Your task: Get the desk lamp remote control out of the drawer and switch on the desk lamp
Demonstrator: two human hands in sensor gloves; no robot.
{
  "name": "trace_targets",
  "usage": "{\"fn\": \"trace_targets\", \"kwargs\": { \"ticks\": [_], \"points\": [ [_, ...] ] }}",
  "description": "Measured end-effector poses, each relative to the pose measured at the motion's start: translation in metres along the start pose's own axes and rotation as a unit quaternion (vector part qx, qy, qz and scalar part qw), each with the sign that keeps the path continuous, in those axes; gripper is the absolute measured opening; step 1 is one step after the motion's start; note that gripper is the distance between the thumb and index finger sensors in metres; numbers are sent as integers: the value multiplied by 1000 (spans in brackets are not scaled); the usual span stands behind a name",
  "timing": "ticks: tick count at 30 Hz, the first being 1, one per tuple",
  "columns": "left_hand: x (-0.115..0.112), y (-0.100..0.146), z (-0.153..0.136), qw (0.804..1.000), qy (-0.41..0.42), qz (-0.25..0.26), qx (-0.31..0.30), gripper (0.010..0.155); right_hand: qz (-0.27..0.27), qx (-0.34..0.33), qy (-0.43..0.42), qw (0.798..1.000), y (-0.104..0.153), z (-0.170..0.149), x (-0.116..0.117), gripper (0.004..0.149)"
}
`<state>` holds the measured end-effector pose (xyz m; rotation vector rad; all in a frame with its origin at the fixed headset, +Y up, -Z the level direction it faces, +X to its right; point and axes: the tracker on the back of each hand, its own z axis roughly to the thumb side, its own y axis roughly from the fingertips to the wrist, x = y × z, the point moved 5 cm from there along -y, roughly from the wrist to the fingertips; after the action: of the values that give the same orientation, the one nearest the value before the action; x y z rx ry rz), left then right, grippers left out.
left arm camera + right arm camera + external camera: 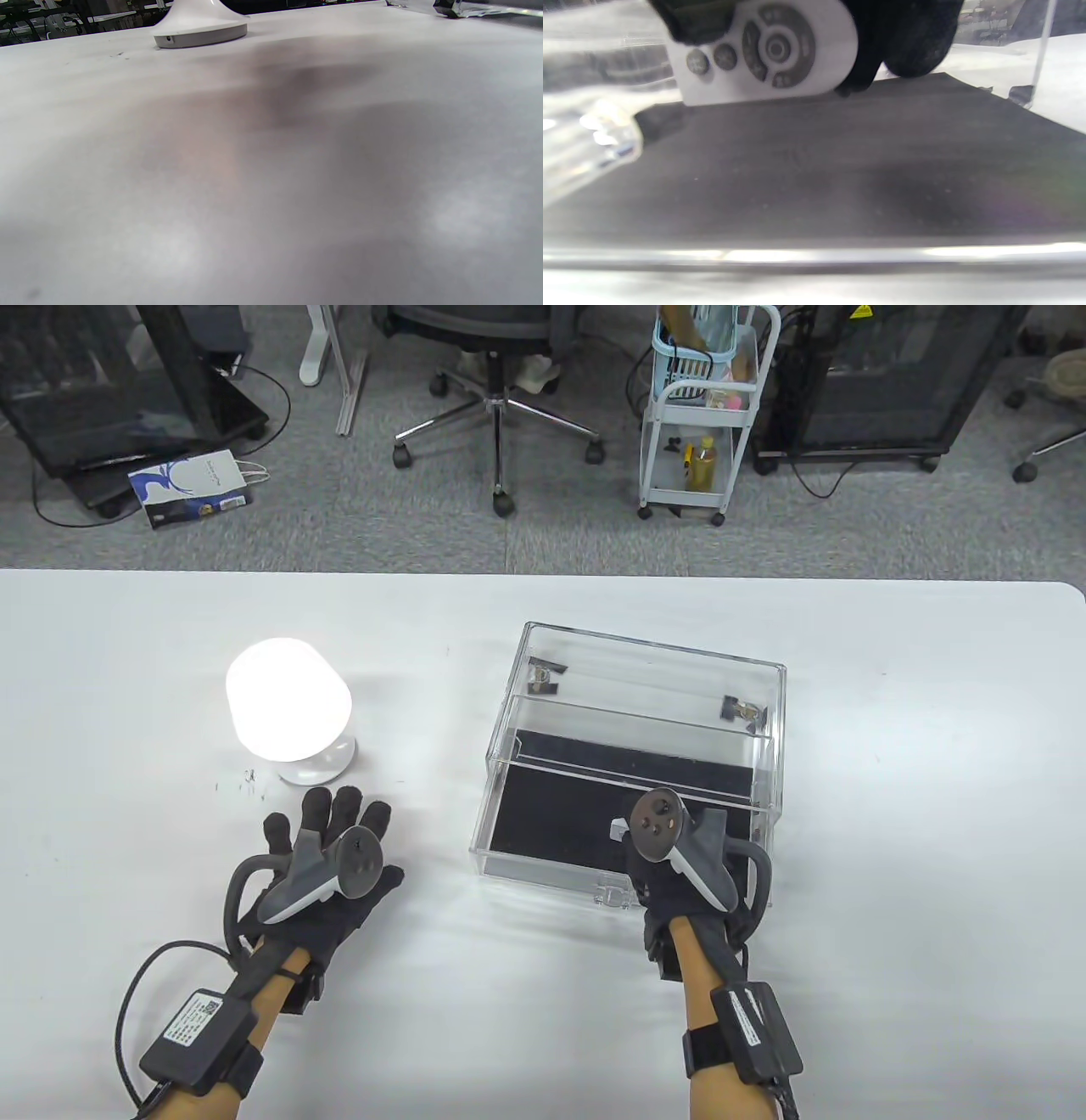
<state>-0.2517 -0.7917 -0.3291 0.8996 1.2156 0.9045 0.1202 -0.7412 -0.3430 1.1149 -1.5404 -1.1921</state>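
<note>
The white desk lamp glows brightly on the left of the table; its base shows in the left wrist view. The clear acrylic drawer with a black liner stands pulled open at centre right. My right hand is over the open drawer and holds the white remote control, thumb on its left end, just above the black liner. A white corner of the remote shows in the table view. My left hand rests flat on the table in front of the lamp, fingers spread, empty.
The white table ends at a far edge with grey carpet beyond. An office chair, a white cart and a paper bag stand on the floor past it.
</note>
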Motion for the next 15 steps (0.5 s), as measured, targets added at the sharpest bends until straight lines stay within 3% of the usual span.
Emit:
{"fn": "trace_targets", "kwargs": {
  "ticks": [15],
  "points": [
    [0,0,1,1000,-1,-2,-1,74,-4,-8,-11,1000,0,2,1,47]
  ]
}}
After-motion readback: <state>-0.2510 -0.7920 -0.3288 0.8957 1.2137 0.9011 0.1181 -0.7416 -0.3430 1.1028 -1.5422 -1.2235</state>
